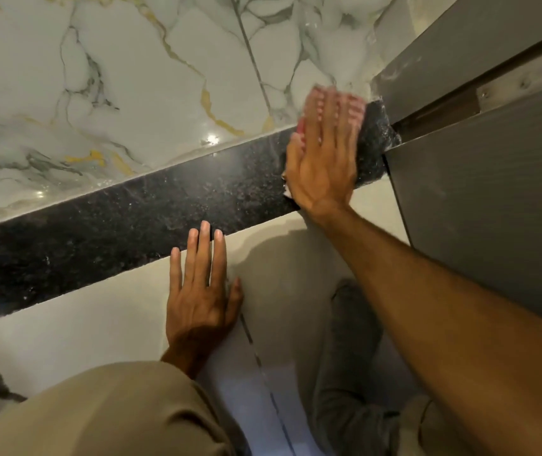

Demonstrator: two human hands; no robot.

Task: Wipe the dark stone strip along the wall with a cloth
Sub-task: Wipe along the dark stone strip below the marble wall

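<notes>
**Strip wipe: working the far end by the grey panel, most of the run still to judge**

The right hand is flat, fingers together, pressing a pink cloth onto the dark stone strip. So that grip isn't clamped round anything, it's an open palm pinning the cloth down. Only the cloth's edges peek out around the fingers, and the hand is blurred.

The grip sits at the strip's end, touching distance from the grey panel. Just beyond the fingertips there's pale dust or smearing on the stone near the panel edge, so that corner looks unfinished.

Away from the grip, the strip runs on past the left hand, which lies open and empty on the pale tile, fingertips just onto the stone. That stretch looks fairly glossy with faint streaks; can't tell if it's wiped yet.

Containers: none in view, no bucket or spray bottle.
</notes>
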